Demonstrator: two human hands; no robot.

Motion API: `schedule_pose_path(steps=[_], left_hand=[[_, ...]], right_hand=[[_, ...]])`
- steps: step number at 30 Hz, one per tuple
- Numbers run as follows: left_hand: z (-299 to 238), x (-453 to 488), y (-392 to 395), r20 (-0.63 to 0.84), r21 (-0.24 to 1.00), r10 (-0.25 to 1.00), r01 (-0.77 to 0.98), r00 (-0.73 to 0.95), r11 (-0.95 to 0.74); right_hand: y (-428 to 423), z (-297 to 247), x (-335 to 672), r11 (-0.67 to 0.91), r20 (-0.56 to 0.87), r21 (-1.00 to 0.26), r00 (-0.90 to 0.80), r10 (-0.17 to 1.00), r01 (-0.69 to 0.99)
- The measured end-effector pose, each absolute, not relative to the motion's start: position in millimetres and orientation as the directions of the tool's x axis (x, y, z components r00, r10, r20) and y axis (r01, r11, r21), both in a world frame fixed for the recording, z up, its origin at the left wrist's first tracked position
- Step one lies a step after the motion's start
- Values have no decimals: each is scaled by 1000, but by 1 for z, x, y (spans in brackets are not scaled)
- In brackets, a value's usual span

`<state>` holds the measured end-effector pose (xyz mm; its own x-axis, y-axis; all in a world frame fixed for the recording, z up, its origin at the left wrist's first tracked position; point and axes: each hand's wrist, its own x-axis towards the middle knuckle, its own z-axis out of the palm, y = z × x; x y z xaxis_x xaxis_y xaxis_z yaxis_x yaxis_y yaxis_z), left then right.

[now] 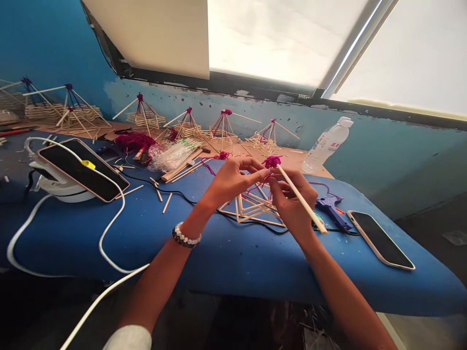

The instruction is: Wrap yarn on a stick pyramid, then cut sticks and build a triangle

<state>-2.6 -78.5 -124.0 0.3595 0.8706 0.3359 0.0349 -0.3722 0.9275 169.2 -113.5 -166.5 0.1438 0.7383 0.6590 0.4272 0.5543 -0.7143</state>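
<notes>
My left hand (233, 180) pinches magenta yarn (272, 162) while my right hand (294, 206) grips a wooden stick (304, 206), above a half-built stick frame (251, 211) mid-tabletop (233, 262); yarn-topped frames (223, 127) already stand along the far edge

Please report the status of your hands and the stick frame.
Left hand at magenta yarn; right hand gripping wooden stick; stick frame beneath; black cable alongside.

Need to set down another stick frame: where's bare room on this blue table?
Bare blue table shows between the white cable and left forearm, and between right forearm and the smartphone. Crowded at the back: plastic-wrapped sticks, magenta yarn, stick frames.
</notes>
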Motion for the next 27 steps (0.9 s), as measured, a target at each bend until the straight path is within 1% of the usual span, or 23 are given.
schedule_pose_path(steps=[4, 7, 12, 14, 18, 21, 27], left_hand=[[-127, -2, -78, 334, 918, 866, 78, 372, -388], [-131, -2, -75, 370, 895, 862, 117, 347, -432], [-130, 0, -75, 379, 887, 869, 144, 320, -439], [-128, 1, -77, 379, 894, 871, 120, 313, -432], [-125, 2, -80, 374, 910, 857, 37, 354, -412], [-127, 5, -79, 353, 923, 857, 11, 376, -385], [-133, 11, -76, 362, 930, 860, -75, 359, -360]], right_hand=[[-114, -165, 168, 567, 672, -708, 153, 725, 422], [-114, -164, 168, 564, 674, -704, 158, 721, 432], [-116, -163, 166, 591, 707, -656, 107, 699, 469], [-116, -164, 166, 601, 701, -665, 92, 707, 444], [-113, -165, 168, 613, 686, -690, 79, 723, 385], [-110, -166, 169, 635, 692, -689, 56, 720, 350], [-110, -164, 168, 628, 684, -695, 56, 727, 350]])
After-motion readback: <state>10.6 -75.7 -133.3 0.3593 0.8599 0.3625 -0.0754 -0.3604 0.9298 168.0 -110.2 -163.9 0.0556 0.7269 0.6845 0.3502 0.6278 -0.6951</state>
